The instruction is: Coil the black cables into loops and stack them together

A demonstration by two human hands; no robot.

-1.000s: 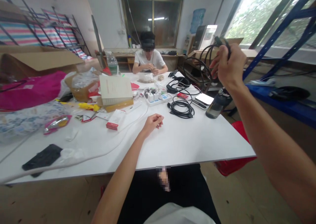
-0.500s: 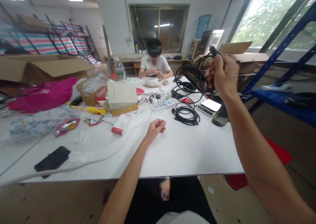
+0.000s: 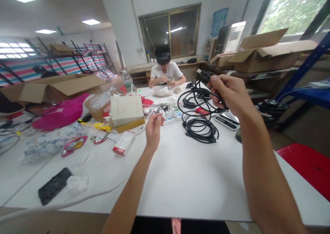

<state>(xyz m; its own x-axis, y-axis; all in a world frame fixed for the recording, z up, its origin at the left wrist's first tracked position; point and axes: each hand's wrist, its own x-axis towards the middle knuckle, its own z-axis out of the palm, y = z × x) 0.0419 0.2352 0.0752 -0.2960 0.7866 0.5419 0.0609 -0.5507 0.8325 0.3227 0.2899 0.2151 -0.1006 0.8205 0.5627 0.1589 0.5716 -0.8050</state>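
Raised over the right side of the table, my right hand (image 3: pixel 228 91) is closed around a black cable (image 3: pixel 206 76), its connector sticking out past the thumb and loops hanging below. My left hand (image 3: pixel 154 125) is above the table left of centre, fingers pressed together; whether something small is between them is hidden. Just behind it lies a white power strip (image 3: pixel 173 117) with plugs in it. A coiled black cable (image 3: pixel 201 130) rests on the table below the held loops.
A scale (image 3: pixel 227 123) and a dark bottle (image 3: pixel 239 136) are near my right forearm. Left stand a book (image 3: pixel 126 110), a red-white box (image 3: pixel 123 142) and a black phone-like slab (image 3: pixel 54 185). Across the table sits a person (image 3: pixel 167 72) handling small items.
My right hand has come lower with the cable, toward the coil. My left hand has moved up and slightly left, near the power strip. The view has tilted and shifted.
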